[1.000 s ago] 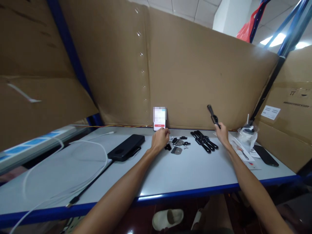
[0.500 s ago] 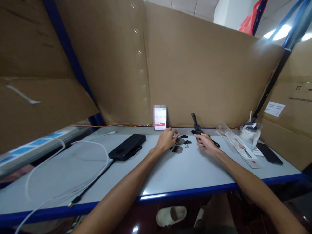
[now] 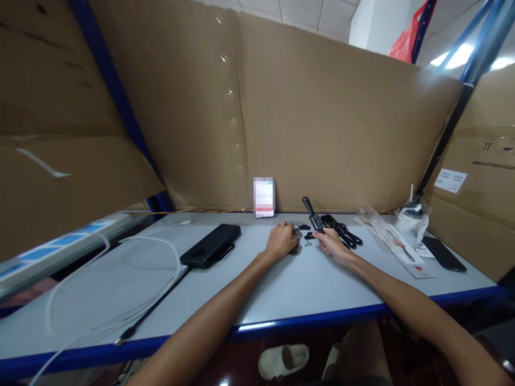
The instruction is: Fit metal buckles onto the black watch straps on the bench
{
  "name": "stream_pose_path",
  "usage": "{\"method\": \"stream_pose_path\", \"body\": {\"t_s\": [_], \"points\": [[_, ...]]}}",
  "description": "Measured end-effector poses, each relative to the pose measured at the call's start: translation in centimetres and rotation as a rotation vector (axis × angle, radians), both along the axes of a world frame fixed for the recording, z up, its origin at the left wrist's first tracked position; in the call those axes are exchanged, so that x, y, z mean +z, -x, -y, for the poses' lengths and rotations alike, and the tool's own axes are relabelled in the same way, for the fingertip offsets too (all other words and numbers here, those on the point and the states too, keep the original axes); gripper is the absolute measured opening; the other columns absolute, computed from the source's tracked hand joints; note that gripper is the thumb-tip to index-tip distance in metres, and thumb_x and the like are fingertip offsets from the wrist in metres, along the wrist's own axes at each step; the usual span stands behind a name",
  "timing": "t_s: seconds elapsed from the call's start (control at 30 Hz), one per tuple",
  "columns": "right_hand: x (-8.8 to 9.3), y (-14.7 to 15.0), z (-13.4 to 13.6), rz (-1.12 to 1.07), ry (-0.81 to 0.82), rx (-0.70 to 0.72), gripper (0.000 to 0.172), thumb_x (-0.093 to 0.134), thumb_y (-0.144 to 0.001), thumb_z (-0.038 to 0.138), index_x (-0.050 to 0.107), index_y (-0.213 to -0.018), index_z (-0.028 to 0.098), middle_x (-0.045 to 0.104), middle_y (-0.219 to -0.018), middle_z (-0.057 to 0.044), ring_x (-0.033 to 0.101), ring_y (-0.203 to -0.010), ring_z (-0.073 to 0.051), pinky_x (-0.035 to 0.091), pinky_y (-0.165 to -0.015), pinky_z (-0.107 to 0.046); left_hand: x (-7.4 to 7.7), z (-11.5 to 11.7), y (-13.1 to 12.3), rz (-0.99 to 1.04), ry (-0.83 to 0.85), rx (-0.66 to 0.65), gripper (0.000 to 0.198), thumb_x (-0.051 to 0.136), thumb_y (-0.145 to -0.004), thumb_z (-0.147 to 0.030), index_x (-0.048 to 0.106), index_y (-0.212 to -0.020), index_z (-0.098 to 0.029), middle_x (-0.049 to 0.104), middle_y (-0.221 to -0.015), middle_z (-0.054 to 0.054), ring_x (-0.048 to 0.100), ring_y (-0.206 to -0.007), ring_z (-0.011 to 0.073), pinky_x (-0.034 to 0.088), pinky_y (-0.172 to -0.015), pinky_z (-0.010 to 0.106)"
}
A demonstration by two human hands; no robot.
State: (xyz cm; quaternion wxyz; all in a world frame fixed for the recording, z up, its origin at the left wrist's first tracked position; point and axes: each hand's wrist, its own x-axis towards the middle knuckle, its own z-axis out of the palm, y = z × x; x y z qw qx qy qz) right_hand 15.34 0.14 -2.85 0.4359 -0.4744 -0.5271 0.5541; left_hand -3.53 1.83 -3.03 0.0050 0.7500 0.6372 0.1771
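My right hand (image 3: 330, 242) is closed round a black handle-shaped part (image 3: 312, 212) that sticks up and back from its fingers. It hovers just left of a small pile of similar black parts (image 3: 343, 231). My left hand (image 3: 282, 240) rests palm down on the table with its fingers curled over small grey metal plates and black bits (image 3: 304, 235). What lies under its fingers is hidden.
On the grey table (image 3: 257, 289) lie a black power bank (image 3: 211, 244) with a white cable (image 3: 120, 279) at the left, a small card (image 3: 263, 197) against the cardboard wall, and clear plastic bags (image 3: 386, 230) and a black phone (image 3: 444, 253) at the right.
My right hand carried the black part from the right side leftward and down, close to my left hand. My left hand shifted slightly right onto the small metal pieces.
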Motion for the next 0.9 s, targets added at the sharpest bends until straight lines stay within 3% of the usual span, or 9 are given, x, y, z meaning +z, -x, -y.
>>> {"method": "stream_pose_path", "body": {"t_s": [0.23,0.4,0.5,0.7,0.8,0.9], "points": [[-0.2,-0.3,-0.4,0.014,0.010,0.028,0.036,0.076,-0.077,0.033,0.042,-0.073,0.022,0.031,-0.051,0.010,0.022,-0.039,-0.004,0.008,-0.036,-0.019,-0.4,-1.6,0.6,0.219,0.101,0.098,0.035,0.077,-0.070,-0.034,0.071,-0.101,-0.018,0.073,-0.113,0.017,0.068,-0.107,0.0309,0.048,-0.080,0.032],[-0.1,-0.4,-0.3,0.039,0.012,0.011,0.032,0.073,-0.078,0.032,0.043,-0.074,0.022,0.030,-0.051,0.011,0.022,-0.039,-0.004,0.007,-0.037,-0.020,-0.4,-2.1,0.8,0.477,0.116,0.057,0.023,0.081,-0.057,-0.018,0.070,-0.077,-0.018,0.074,-0.085,0.011,0.071,-0.092,0.0321,0.046,-0.070,0.032],[0.0,-0.5,-0.3,0.035,0.006,0.018,0.032,0.073,-0.077,0.033,0.043,-0.074,0.022,0.030,-0.051,0.012,0.022,-0.038,-0.004,0.007,-0.037,-0.020,-0.3,-2.1,0.7,0.583,0.134,0.007,0.008,0.074,-0.061,-0.016,0.067,-0.062,-0.019,0.066,-0.064,0.006,0.070,-0.079,0.0281,0.045,-0.064,0.031],[0.2,-0.5,-0.1,0.024,0.017,0.022,0.038,0.077,-0.073,0.036,0.041,-0.076,0.023,0.030,-0.051,0.013,0.021,-0.038,-0.004,0.008,-0.037,-0.019,0.4,-2.1,0.7,0.845,0.036,-0.042,0.015,0.071,-0.069,-0.024,0.065,-0.056,-0.018,0.056,-0.053,0.002,0.060,-0.061,0.0196,0.043,-0.058,0.030],[0.3,-0.5,-0.2,-0.019,0.010,0.020,0.041,0.078,-0.072,0.041,0.041,-0.079,0.023,0.029,-0.051,0.014,0.020,-0.038,-0.004,0.008,-0.037,-0.018,0.7,-1.9,0.4,1.137,0.134,-0.078,0.024,0.071,-0.072,-0.028,0.055,-0.058,-0.019,0.054,-0.052,0.000,0.053,-0.051,0.0137,0.040,-0.052,0.027],[0.2,-0.5,-0.3,-0.062,0.014,0.006,0.045,0.076,-0.073,0.050,0.041,-0.078,0.023,0.029,-0.050,0.015,0.018,-0.037,-0.003,0.008,-0.036,-0.018,1.0,-1.3,0.0,1.355,0.327,-0.152,0.029,0.073,-0.074,-0.028,0.047,-0.067,-0.020,0.062,-0.061,0.002,0.060,-0.054,0.0135,0.043,-0.054,0.025]]}}
